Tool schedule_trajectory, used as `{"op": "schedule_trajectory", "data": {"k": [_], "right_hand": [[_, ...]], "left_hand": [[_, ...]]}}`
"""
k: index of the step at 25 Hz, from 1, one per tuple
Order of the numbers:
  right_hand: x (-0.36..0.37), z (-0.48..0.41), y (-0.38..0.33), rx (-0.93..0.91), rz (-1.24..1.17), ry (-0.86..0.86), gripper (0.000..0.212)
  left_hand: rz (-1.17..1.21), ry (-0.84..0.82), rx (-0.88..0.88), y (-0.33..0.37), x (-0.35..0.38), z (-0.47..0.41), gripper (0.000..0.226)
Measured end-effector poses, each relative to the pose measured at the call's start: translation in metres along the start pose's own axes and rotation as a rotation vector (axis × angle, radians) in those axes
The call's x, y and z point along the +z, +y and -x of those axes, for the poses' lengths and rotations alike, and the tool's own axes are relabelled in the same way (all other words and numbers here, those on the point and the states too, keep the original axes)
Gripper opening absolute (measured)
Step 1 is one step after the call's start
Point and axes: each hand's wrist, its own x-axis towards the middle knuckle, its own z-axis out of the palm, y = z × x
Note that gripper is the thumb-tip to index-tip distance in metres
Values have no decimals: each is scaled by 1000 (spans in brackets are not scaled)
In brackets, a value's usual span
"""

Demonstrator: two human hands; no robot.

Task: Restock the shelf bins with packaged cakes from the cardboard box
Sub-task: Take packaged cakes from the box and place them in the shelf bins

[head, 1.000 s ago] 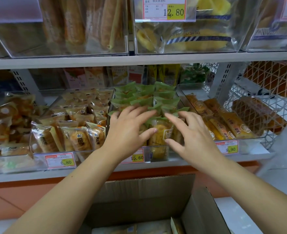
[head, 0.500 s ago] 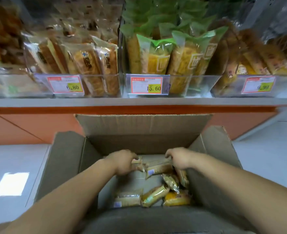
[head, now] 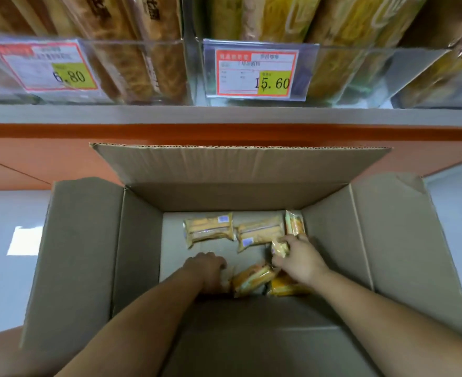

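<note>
Open brown cardboard box (head: 83, 254) on pale grey floor (head: 6, 210), under the grey shelf (head: 224, 114).
Right hand (head: 299, 258) pinches a small yellow cake packet (head: 279, 248); left hand (head: 206, 270) grip unclear.

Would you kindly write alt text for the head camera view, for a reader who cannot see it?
A person's right hand grips one packet inside an open cardboard box holding a few packaged cakes, while the left hand reaches down near another. Above, clear shelf bins of cakes carry price tags reading 6.80 and 15.60.

A 6.80 price tag (head: 47, 67) and a 15.60 price tag (head: 254, 73) sit above an orange panel (head: 34, 156).
</note>
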Motion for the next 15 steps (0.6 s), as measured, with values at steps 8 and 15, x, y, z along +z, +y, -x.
{"op": "schedule_trajectory", "data": {"k": [8, 15], "right_hand": [[11, -7, 0, -115, -187, -142, 57], [20, -35, -5, -260, 279, -17, 59]], "left_hand": [[-227, -11, -69, -16, 15, -13, 44], [173, -5, -115, -42, 4, 7, 31]]}}
